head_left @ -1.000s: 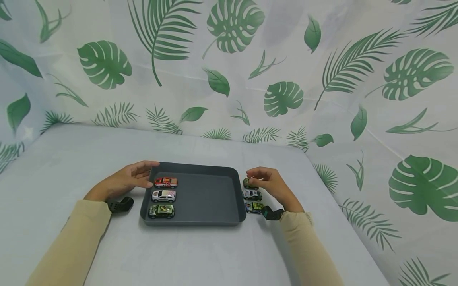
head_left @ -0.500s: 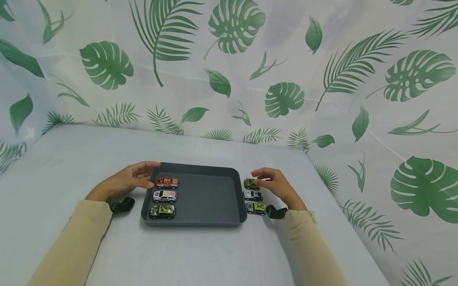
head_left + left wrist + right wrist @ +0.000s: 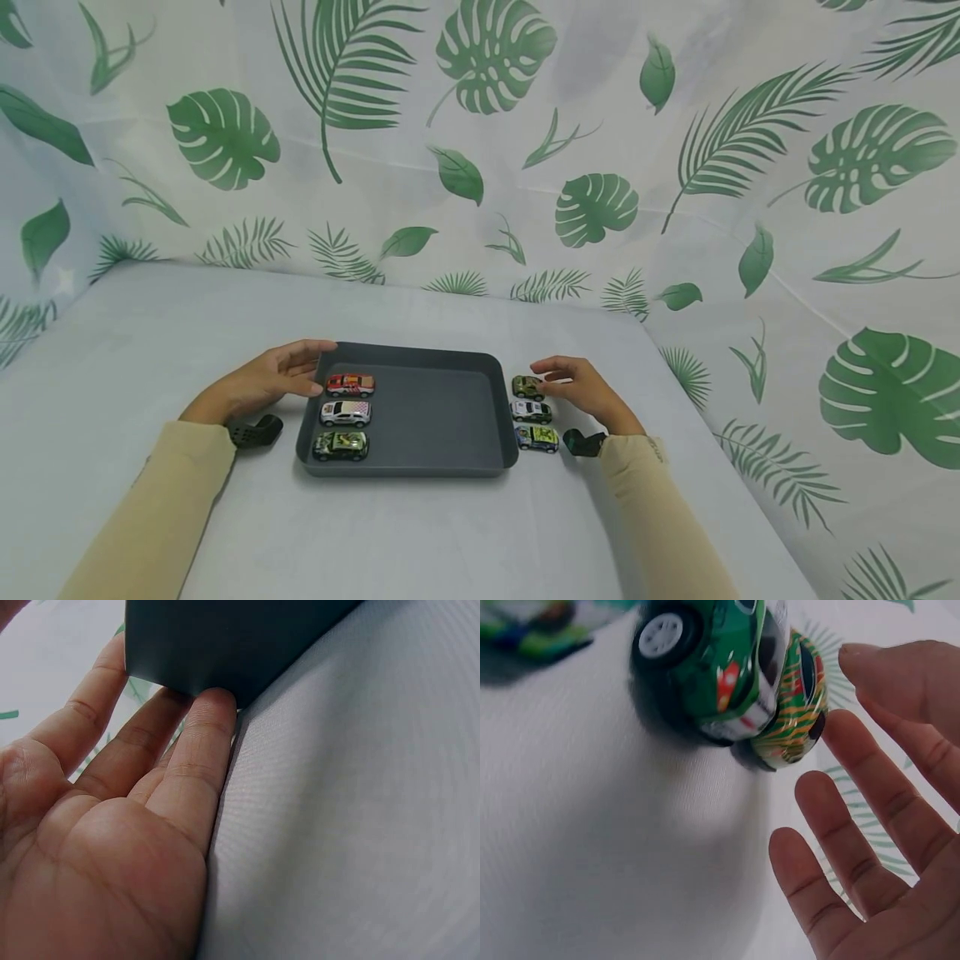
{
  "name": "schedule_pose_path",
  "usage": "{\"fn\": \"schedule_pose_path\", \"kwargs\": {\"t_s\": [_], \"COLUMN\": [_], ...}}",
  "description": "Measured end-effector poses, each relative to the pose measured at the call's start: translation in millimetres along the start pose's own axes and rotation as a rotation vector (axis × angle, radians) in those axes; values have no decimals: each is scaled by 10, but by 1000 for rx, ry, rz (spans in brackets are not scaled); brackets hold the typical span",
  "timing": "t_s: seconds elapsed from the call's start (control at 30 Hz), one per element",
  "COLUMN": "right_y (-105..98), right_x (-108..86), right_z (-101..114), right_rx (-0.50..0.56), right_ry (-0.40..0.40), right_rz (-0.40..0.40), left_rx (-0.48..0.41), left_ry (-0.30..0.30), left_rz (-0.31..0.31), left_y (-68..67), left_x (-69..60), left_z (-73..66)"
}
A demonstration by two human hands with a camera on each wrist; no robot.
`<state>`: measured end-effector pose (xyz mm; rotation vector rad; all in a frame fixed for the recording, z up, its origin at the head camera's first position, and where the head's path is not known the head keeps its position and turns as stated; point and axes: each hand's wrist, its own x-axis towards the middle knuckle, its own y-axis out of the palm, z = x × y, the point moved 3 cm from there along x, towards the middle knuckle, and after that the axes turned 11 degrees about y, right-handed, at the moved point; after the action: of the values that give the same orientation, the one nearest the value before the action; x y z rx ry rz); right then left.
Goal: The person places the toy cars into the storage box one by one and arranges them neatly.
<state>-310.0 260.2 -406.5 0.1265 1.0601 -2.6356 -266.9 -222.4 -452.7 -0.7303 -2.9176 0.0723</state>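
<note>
The left hand (image 3: pixel 258 383) touches the left side of the grey tray (image 3: pixel 442 471), its fingers relaxed against the wall, which the left wrist view also shows. Inside the tray at the left, a red-orange car (image 3: pixel 350 384), a white car (image 3: pixel 346 412) and a dark green car (image 3: pixel 341 445) stand in a column. The right hand (image 3: pixel 583 387) is beside the far green car (image 3: pixel 528 387) right of the tray, fingers spread and apart from it in the right wrist view. Nearer stand a white-black car (image 3: pixel 531 411) and a yellow-green car (image 3: pixel 537 438).
A pale cloth (image 3: pixel 375 542) covers the table. Behind and to the right hangs a white backdrop (image 3: pixel 510 150) printed with green leaves. Black bands are on both wrists, the right one (image 3: pixel 583 443) close to the yellow-green car.
The right hand has drawn slightly right, off the far green car, which stays in its place. The left hand and the tray stand as before.
</note>
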Motion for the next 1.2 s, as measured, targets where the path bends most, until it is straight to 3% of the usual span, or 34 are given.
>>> {"fn": "schedule_pose_path", "kwargs": {"t_s": [0.73,1.2], "right_y": [30,70], "right_x": [168,219], "right_z": [-70,-89], "right_rx": [-52,-95], "right_ry": [82,121], "right_rz": [61,29], "left_rx": [-11,-22], "left_ry": [16,14], "left_rz": [13,-6], "left_y": [-6,0], "left_x": [3,0], "left_z": [11,14]}}
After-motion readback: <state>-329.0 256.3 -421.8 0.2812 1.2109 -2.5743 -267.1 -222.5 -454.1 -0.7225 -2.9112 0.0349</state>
